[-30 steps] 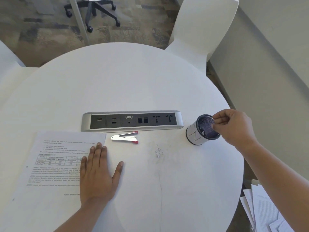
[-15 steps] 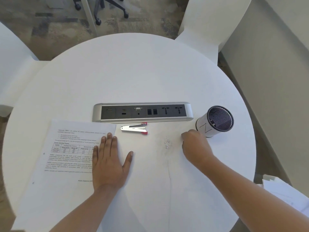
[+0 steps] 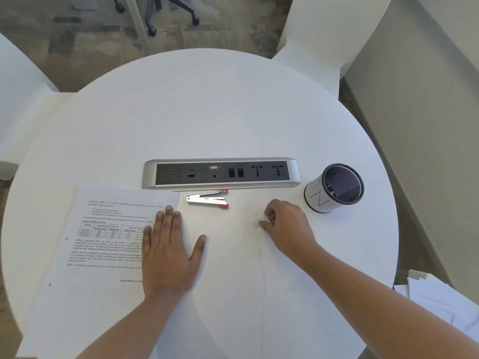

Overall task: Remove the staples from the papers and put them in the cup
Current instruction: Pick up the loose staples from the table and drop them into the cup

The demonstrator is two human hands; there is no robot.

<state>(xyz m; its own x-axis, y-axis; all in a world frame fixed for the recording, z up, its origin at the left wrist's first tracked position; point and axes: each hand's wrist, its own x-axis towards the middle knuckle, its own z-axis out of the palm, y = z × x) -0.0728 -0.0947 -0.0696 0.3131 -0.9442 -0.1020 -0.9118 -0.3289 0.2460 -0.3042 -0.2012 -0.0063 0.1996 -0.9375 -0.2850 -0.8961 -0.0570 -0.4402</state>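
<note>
- The loose staples (image 3: 256, 222) lie in a small scatter on the white worktop (image 3: 207, 112), at about 4 o'clock from the stapler (image 3: 208, 199) and about 8 o'clock from the cup (image 3: 334, 187), right at the tips of the right hand (image 3: 287, 226).
- The right hand's grip is curled nearly closed, thumb and forefinger pinched down on the scatter; whether a staple is already caught between them I cannot tell, they are too small.
- The left hand (image 3: 168, 251) lies flat with fingers spread, palm pressed on the right edge of the papers (image 3: 103, 242), holding nothing.
- Judging by their look, the staples will be feather-light, stiff, thin and sharp-ended, apt to slip on the smooth top; a fingertip pinch across the middle bar, or sliding them together first, seems safest.
- Which way each staple points cannot be made out.
- The cup is a dark mesh holder with a white wrap, standing near the worktop's 3 o'clock edge, its mouth showing tipped toward the viewer.
- The stapler's long axis runs 9 to 3 o'clock, parallel to the socket strip (image 3: 220, 173) just behind it.
</note>
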